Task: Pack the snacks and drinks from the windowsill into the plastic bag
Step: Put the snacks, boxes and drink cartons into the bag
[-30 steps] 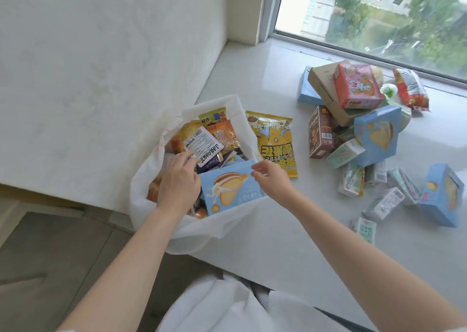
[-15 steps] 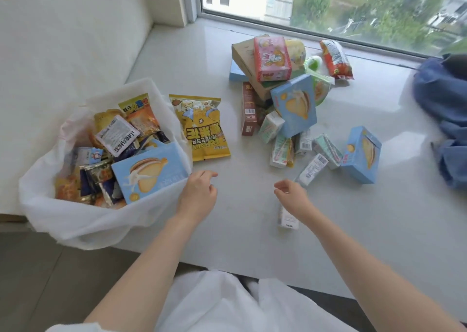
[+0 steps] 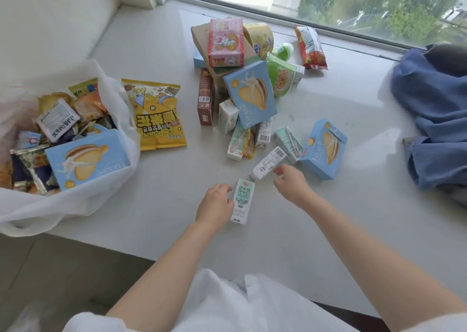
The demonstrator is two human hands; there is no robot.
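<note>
We see our left hand (image 3: 215, 206) on the windowsill (image 3: 278, 230), fingers curled against a milk carton (image 3: 242, 201) lying flat; our right hand (image 3: 290, 184) pinches a second carton (image 3: 269, 162) just beyond; the plastic bag (image 3: 75, 202), full of snacks, sits far left.

White and mint-green milk carton (image 3: 242, 200) with green lettering next to my left hand (image 3: 214, 206). Popcorn bag (image 3: 156, 115) is bright yellow with black and white letters. Cookie boxes are pale blue with a tan sandwich biscuit printed on them, like the one in the white plastic bag (image 3: 86, 197). Pink box (image 3: 225, 44) has red polka-dot edges and a bunny. Blue cloth (image 3: 434, 119) off to the right, windowsill (image 3: 328, 230) pale grey.
</note>
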